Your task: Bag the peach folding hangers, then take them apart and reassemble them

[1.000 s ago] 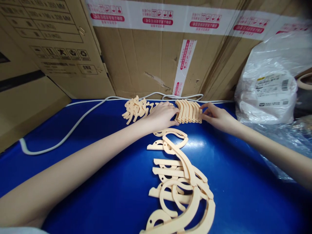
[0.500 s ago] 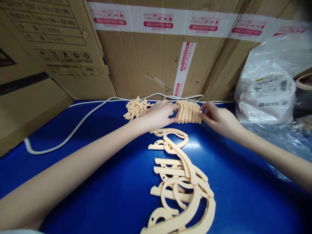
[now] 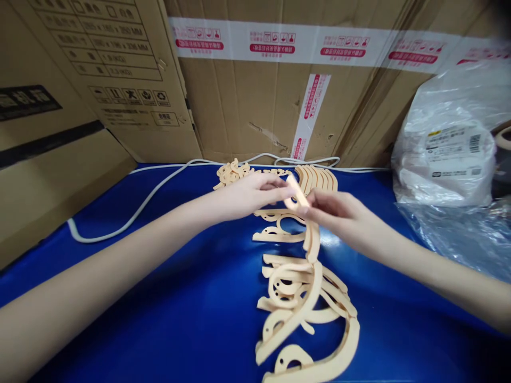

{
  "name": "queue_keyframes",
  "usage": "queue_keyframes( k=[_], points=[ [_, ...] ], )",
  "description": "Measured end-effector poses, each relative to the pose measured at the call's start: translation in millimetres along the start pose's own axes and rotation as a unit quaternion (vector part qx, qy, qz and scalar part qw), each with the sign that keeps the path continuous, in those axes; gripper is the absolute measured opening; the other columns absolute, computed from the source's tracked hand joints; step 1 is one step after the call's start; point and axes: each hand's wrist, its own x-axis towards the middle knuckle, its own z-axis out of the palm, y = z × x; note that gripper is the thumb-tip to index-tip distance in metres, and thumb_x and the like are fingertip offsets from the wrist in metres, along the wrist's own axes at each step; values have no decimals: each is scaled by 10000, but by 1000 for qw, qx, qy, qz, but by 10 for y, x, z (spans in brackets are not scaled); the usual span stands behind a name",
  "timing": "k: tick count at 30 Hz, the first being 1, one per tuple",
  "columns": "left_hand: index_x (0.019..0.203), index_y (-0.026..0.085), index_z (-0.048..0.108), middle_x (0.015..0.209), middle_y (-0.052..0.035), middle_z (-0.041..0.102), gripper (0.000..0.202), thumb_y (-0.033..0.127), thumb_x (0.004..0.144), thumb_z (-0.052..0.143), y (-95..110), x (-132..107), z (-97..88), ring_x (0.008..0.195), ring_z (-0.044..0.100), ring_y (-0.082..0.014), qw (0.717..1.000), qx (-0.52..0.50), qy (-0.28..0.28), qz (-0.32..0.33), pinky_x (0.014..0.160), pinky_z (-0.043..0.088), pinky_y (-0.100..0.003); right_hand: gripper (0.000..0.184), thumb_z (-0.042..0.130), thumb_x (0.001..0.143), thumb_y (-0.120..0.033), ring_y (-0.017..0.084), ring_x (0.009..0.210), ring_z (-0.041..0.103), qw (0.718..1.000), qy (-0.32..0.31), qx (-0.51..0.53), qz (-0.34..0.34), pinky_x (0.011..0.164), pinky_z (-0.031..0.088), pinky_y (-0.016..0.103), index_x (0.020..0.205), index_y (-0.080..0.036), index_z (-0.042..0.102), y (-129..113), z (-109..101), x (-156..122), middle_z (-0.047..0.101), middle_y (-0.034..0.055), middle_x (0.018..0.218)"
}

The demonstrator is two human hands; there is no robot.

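Both hands pinch a beige plastic hanger piece point(image 3: 296, 192) above the table, tilted, with a curved loop on its lower side. My left hand point(image 3: 259, 192) grips its left side with thumb and fingers. From the right, my right hand point(image 3: 337, 208) holds its lower end, covering part of it. Right behind the hands stands a neat row of curved hanger arms point(image 3: 319, 178). A heap of small beige hooks point(image 3: 233, 171) lies beyond my left hand. Nearer to me, several joined hanger pieces point(image 3: 347, 346) overlap in a loose pile.
The blue table top point(image 3: 167, 298) ends at cardboard boxes point(image 3: 239, 101) standing along the back and left. A white cable point(image 3: 139, 207) runs along the back edge and curves forward at left. A plastic-wrapped package point(image 3: 447, 149) and clear film point(image 3: 443, 229) are at right.
Both hands have come away from the row toward me and now hold one hanger piece between them. The view has shifted slightly. Pieces in the near pile lie differently.
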Motion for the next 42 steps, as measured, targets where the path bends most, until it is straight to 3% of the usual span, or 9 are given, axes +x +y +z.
queue_keyframes(
  k=[8,15,19,23,27,33,36,38,42],
  points=[
    [668,161,559,682,-4,570,247,187,906,500,300,172,-187,639,519,-113,989,7,144,-38,602,378,-254,227,623,916,-453,179,707,624,980,156,-63,-108,601,473,298,964,-233,601,-216,-272,286,682,29,820],
    [706,188,485,685,3,458,375,349,1026,377,298,244,-208,730,542,-152,953,202,216,60,691,386,-280,282,415,993,-336,192,570,574,843,203,-475,-152,577,371,322,846,-196,611,-249,-428,496,566,53,610],
    [861,187,586,730,-13,528,341,348,1038,343,177,215,-237,782,589,-190,929,301,207,56,734,396,-306,358,408,967,-318,113,449,441,924,53,-331,-185,538,355,296,659,-202,548,-212,-576,601,538,11,531],
    [843,196,586,738,-36,578,361,372,1030,332,-162,294,-378,748,600,-205,919,319,230,-27,691,395,-312,269,489,919,-336,112,509,499,995,-12,-40,-89,496,354,260,772,-168,638,-129,-680,560,609,24,584],
    [661,204,551,695,-77,619,396,432,967,446,-604,404,-518,735,621,-256,907,320,245,-122,686,417,-354,202,545,871,-290,97,497,449,988,27,151,-28,470,295,251,846,-140,677,-86,-706,454,560,13,544],
    [1170,136,594,1214,-177,656,383,394,887,591,-686,405,-407,1117,610,-312,905,285,310,-62,931,465,-422,178,558,840,-245,94,493,482,955,181,234,-16,486,332,263,989,-200,644,-182,-734,419,611,-21,624],
    [1077,176,673,1122,-113,729,589,465,1045,161,-381,333,-209,981,684,-213,964,158,211,-13,859,537,-353,67,526,842,-181,91,614,588,931,254,258,-48,614,445,272,865,-242,512,-181,-710,437,732,15,869],
    [1117,165,692,1145,-135,739,787,450,1040,-38,-183,265,-74,1032,690,-219,1000,-7,14,-4,848,566,-355,171,562,800,-120,100,731,658,920,273,270,-74,744,499,289,823,-249,451,-124,-678,440,757,37,986],
    [1285,141,597,1323,-159,663,335,258,1011,445,-16,135,77,1175,670,-231,971,-234,8,-56,982,561,-367,230,736,723,-156,187,904,723,945,248,191,-91,825,540,344,783,-225,525,78,-640,395,763,87,1055]
  ],
)
